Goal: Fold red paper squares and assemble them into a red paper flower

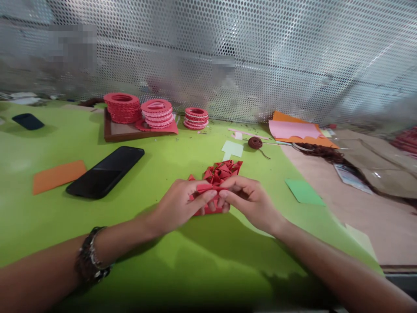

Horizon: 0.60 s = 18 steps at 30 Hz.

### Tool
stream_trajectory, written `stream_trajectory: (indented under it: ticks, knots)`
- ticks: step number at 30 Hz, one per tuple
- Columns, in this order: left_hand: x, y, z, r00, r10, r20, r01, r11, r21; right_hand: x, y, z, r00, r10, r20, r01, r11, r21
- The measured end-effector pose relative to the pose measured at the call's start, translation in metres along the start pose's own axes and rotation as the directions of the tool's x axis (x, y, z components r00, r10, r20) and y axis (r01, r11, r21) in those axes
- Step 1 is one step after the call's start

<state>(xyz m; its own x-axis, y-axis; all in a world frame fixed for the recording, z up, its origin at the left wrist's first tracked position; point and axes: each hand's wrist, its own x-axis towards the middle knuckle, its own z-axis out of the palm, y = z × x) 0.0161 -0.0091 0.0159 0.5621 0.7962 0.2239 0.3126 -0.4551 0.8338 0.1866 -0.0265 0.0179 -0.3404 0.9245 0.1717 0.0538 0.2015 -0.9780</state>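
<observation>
Between my two hands is a small folded piece of red paper [208,188]. My left hand [184,202] pinches its left side with thumb and fingers. The right side is pinched by my right hand [246,198], thumb tip close to the other thumb. Just behind the fingers lies a heap of folded red paper pieces [223,173]. Under and behind my fingers more red paper [213,208] shows on the green table, partly hidden by the hands. A bracelet circles my left wrist.
A black phone [107,171] overlaps an orange paper [58,176] on the left. Stacked red and pink rings [122,108] stand on a brown tray [130,137] at the back. Brown yarn [255,142] and a green paper [304,192] lie rightward. A perforated metal panel [195,52] rises behind.
</observation>
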Motion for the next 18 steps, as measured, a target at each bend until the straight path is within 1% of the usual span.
stream_trajectory:
  ticks: [3, 5, 8, 12, 15, 18]
  knots:
    - [0.0, -0.0012, -0.0009, 0.999, -0.045, 0.023, 0.048, 0.987, -0.155, 0.0011, -0.0008, -0.0035, 0.998, 0.014, 0.055, -0.022, 0.988, 0.15]
    - [-0.0004, -0.0013, -0.0018, 0.998, -0.054, 0.03, 0.059, 0.976, -0.209, 0.0023, -0.0005, -0.0056, 0.996, 0.043, 0.082, -0.06, 0.974, 0.217]
    - [-0.0009, -0.0004, -0.0024, 0.998, -0.053, 0.019, 0.056, 0.971, -0.234, 0.0039, 0.0022, -0.0073, 0.992, 0.062, 0.108, -0.091, 0.951, 0.294]
    - [-0.0019, 0.0008, -0.0018, 0.998, -0.056, -0.005, 0.053, 0.968, -0.245, 0.0047, 0.0063, -0.0076, 0.992, 0.067, 0.104, -0.101, 0.921, 0.377]
    - [-0.0022, 0.0001, -0.0013, 0.998, -0.061, -0.002, 0.058, 0.967, -0.246, 0.0045, 0.0064, -0.0076, 0.992, 0.071, 0.105, -0.106, 0.917, 0.384]
    - [-0.0018, -0.0011, -0.0011, 0.999, -0.044, 0.008, 0.044, 0.97, -0.24, 0.0045, 0.004, -0.008, 0.991, 0.085, 0.106, -0.118, 0.927, 0.356]
